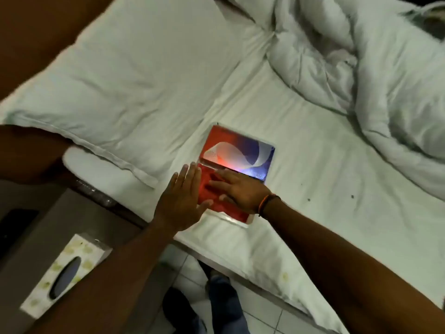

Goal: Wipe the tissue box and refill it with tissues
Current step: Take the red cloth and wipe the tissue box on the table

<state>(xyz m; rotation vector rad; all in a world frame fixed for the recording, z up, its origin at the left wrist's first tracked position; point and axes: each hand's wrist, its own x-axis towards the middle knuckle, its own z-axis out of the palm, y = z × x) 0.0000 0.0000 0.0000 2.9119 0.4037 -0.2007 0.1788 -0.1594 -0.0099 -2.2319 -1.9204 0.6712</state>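
Fingers (190, 174) of the left hand (179, 201): straight, held close together, laid along the left edge of the tissue pack (240, 153), thumb touching its red wrapper. Fingers (216, 183) of the right hand (240, 189): straight, slightly spread, flat on top of the pack's near red half. Both palms down, neither gripping. Dark and orange wristband (266, 203) on the right wrist.

Pack is flat, red and blue with a white swirl, glossy wrap – lies on the bed sheet (313, 165) close to the bed's near edge, just beside the lower corner of the pillow (134, 80). Crumpled duvet (373, 80) toward the far right corner of the bed.

Tissue box (65, 273) – pale, leaf print, dark oval slot on top – stands on the nightstand (79, 218) near its front edge, well apart from the pack. Left forearm passes beside it. Cannot tell whether the box holds anything.

Tiled floor (252, 307) below the bed's near edge; 1 blue trouser leg (221, 292) visible there.
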